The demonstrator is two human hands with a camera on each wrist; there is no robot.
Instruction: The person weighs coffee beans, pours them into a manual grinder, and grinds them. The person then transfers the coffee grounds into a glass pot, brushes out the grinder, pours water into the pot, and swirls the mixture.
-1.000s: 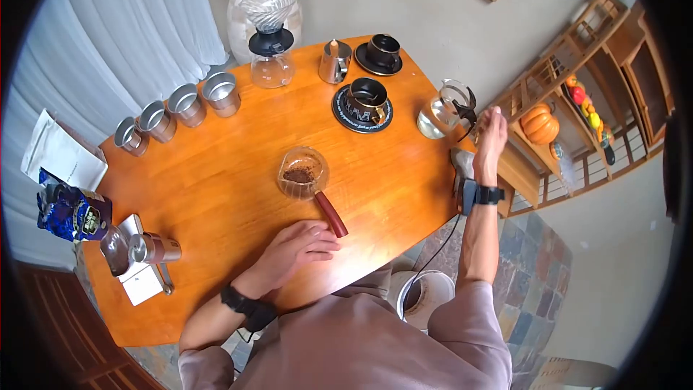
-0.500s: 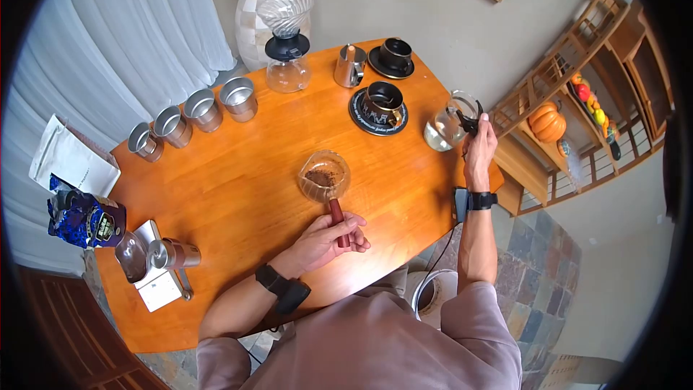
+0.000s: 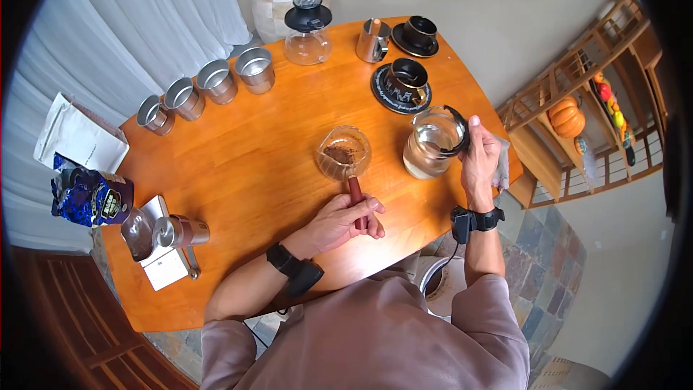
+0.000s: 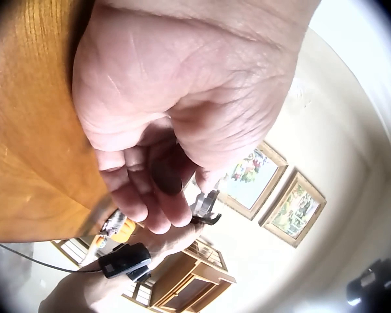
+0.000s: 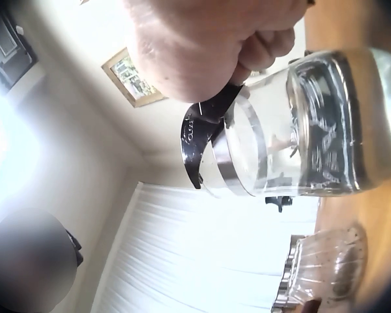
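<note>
A clear glass pot (image 3: 354,137) with dark brown coffee grounds (image 3: 338,153) inside sits mid-table. Its dark red wooden handle (image 3: 354,191) points toward the person, and the left hand (image 3: 339,222) grips it. In the left wrist view the round handle end (image 4: 166,177) shows between thumb and curled fingers. To the right of the pot is a glass carafe (image 3: 426,146) partly filled with clear water. The right hand (image 3: 480,162) holds it by its black handle; the right wrist view shows the black collar piece (image 5: 194,140) and the water (image 5: 329,130), with fingers curled above.
Behind the carafe stand a black cup (image 3: 406,76) on its saucer, a second cup (image 3: 420,31) and a steel pitcher (image 3: 372,42). A glass dripper server (image 3: 308,45) and several steel cups (image 3: 216,81) line the back left. A grinder (image 3: 189,231), scale (image 3: 166,274) and bags (image 3: 94,195) are at left.
The right hand has reached the carafe, grasped its handle and brought it left, closer to the pot. The left hand has moved from beside the wooden handle to gripping it.
</note>
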